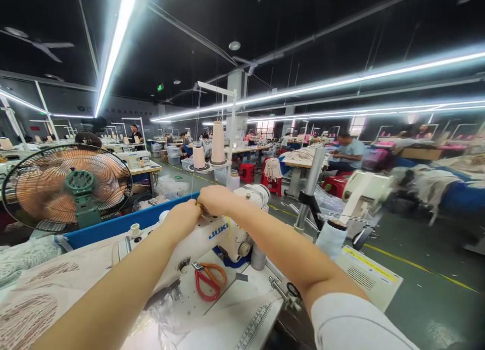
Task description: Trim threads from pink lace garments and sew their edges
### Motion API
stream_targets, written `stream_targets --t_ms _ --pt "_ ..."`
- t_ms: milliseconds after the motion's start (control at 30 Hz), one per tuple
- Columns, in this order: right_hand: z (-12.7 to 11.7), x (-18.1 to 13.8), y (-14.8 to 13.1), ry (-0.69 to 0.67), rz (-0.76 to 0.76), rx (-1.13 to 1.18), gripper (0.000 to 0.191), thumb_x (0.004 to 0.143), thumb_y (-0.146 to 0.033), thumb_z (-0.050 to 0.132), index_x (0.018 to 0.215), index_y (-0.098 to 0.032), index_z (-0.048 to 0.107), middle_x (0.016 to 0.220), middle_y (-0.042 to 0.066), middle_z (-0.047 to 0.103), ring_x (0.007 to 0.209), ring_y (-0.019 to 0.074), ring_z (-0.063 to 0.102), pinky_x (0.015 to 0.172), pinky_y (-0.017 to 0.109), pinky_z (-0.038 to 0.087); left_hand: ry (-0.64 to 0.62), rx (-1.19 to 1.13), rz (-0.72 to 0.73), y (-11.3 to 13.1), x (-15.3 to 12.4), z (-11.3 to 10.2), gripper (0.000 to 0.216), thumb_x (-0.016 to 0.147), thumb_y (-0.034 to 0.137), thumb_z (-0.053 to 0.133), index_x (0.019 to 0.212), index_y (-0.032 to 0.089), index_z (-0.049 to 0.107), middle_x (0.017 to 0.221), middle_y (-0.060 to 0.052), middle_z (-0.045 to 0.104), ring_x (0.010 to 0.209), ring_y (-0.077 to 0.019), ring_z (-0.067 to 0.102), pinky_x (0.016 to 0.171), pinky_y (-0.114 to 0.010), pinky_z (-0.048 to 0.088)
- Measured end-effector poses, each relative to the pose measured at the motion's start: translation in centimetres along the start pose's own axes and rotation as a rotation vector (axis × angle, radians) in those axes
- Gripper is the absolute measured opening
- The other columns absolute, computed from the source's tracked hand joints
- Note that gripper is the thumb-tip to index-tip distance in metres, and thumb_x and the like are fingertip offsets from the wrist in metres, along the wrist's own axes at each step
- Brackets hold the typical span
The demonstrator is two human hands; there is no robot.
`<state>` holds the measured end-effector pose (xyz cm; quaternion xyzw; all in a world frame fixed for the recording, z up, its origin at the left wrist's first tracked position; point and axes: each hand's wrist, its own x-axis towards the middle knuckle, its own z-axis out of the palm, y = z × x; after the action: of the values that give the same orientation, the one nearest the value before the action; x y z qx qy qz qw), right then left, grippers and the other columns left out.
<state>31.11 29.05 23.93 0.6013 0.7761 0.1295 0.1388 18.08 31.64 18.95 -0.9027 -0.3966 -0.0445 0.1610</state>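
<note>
My left hand (184, 214) and my right hand (215, 201) meet over the top of a white JUKI sewing machine (197, 241). Both have their fingers closed in a pinch, with the fingertips almost touching. A thin thread (192, 181) drops from the thread stand (232, 133) to my left fingertips. What the right fingers pinch is hidden. Two beige thread cones (217, 143) stand on the holder behind my hands. Below my forearms, thread snips with red and orange handles (207, 284) lie on the machine bed.
A big fan (68, 183) stands at the left, behind a blue trough edge (129, 218). Pale fabric (38, 294) covers the table's left side. To the right are a metal post (312, 183) and a white thread cone (331, 236). Co-workers (346, 153) sit at other tables.
</note>
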Motion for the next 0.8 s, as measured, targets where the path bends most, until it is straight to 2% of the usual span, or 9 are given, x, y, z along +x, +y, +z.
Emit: stream_targets --t_ms 133,267,400,567,800 --pt "1.0 -0.9 0.6 -0.018 0.006 0.001 0.024 0.093 -0.029 0.059 0.113 -0.015 0.060 0.113 0.008 0.062 0.098 0.0208 0.062 0.083 0.040 0.053 0.004 -0.006 -0.009 0.0 0.0 0.1 0.019 0.092 0.030 0.057 0.101 0.014 0.062 0.102 -0.005 0.065 0.086 -0.0168 0.064 0.077 -0.037 0.055" --pt "2.2 0.5 2.8 0.026 0.012 0.050 0.026 0.094 -0.031 0.058 0.115 -0.016 0.059 0.116 0.008 0.061 0.099 0.0209 0.062 0.083 0.040 0.053 0.007 -0.003 -0.010 0.0 0.1 0.0 0.018 0.092 0.029 0.056 0.098 0.014 0.062 0.100 -0.005 0.065 0.085 -0.0163 0.063 0.076 -0.036 0.055" --pt "2.8 3.0 3.6 0.127 -0.122 0.165 0.029 0.094 -0.031 0.057 0.120 -0.017 0.057 0.122 0.009 0.058 0.103 0.0227 0.060 0.086 0.043 0.052 0.020 0.008 -0.004 0.0 0.2 0.0 0.016 0.092 0.028 0.056 0.095 0.014 0.063 0.097 -0.004 0.065 0.083 -0.0159 0.063 0.075 -0.035 0.054" --pt "3.2 4.6 3.9 0.138 -0.291 0.290 0.027 0.094 -0.029 0.057 0.117 -0.017 0.059 0.121 0.008 0.059 0.102 0.0217 0.061 0.085 0.042 0.053 0.041 -0.001 -0.003 -0.1 0.1 -0.1 0.015 0.093 0.026 0.054 0.095 0.014 0.063 0.096 -0.004 0.064 0.082 -0.0153 0.062 0.074 -0.034 0.053" --pt "4.7 3.7 4.4 0.233 -0.246 0.375 0.024 0.094 -0.030 0.058 0.113 -0.016 0.060 0.118 0.008 0.061 0.102 0.0219 0.061 0.087 0.043 0.052 0.030 -0.008 -0.013 -0.2 0.1 0.0 0.015 0.093 0.025 0.054 0.100 0.015 0.062 0.099 -0.004 0.064 0.085 -0.0164 0.063 0.078 -0.036 0.053"
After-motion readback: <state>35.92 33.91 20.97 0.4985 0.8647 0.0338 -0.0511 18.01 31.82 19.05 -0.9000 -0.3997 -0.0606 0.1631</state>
